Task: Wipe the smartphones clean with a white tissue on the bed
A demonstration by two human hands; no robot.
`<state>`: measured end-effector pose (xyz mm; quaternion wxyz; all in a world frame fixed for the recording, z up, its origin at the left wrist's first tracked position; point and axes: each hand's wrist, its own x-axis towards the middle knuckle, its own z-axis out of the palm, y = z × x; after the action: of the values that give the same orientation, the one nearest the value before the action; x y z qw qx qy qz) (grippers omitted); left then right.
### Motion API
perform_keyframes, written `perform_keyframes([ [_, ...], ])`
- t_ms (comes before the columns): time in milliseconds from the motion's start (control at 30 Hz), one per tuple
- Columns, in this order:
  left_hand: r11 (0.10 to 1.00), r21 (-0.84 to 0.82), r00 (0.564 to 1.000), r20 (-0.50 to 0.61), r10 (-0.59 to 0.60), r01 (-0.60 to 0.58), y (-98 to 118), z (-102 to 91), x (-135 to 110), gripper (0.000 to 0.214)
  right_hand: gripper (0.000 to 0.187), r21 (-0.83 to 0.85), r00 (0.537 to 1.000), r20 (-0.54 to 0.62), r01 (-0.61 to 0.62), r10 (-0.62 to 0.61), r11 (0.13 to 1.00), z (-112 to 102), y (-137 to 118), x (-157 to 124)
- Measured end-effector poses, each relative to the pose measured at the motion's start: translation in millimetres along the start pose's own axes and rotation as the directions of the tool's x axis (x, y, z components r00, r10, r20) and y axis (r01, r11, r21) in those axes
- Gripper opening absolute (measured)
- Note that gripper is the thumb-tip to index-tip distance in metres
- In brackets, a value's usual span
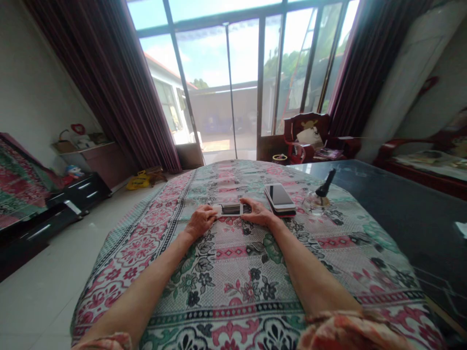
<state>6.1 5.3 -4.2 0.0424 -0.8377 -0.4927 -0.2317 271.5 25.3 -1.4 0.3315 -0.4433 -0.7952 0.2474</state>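
A white-framed smartphone [232,209] lies sideways, low over the patterned tablecloth, its dark screen streaked with reflections. At its left end, my left hand [201,219] grips it with the fingers curled in. My right hand [256,212] holds the opposite end, thumb and fingers around the edge. Just right of that hand is a white phone [280,196] with a dark screen, stacked on another flat item with a dark and red edge. Whether the held phone touches the cloth I cannot tell.
The tablecloth [248,272] drapes over a rounded table. To the right, a black handled object [326,183] stands on a clear glass-like base. A dark glossy surface [383,204] adjoins the table. A wooden chair [306,138] stands by the glass doors; a yellow bag [138,180] lies on the floor.
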Motion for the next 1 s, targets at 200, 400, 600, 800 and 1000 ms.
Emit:
perform_keyframes([
  [200,0.997,0.046,0.995,0.069,0.065,-0.069,17,-1.4,12,0.016,0.062,-0.002,1.0,0.005,-0.003,0.003,1.0,0,3,2],
  [400,0.981,0.026,0.971,0.152,0.185,-0.191,59,11.8,36,0.019,0.058,-0.025,1.0,0.001,0.021,-0.021,0.999,1,3,3],
  [600,0.988,-0.022,0.987,0.045,0.152,-0.151,50,18.1,28,0.018,0.055,-0.134,0.998,-0.047,0.022,-0.028,0.991,6,-5,-2],
  [800,0.999,-0.01,0.997,-0.077,0.031,-0.032,3,8.5,0,0.015,0.053,-0.217,0.996,-0.071,0.036,-0.052,0.976,12,-6,-3],
  [1000,1.0,-0.009,0.997,-0.075,0.0,-0.001,-3,3.4,-4,0.013,0.051,-0.248,0.995,-0.086,0.025,-0.048,0.968,15,-5,-1],
])
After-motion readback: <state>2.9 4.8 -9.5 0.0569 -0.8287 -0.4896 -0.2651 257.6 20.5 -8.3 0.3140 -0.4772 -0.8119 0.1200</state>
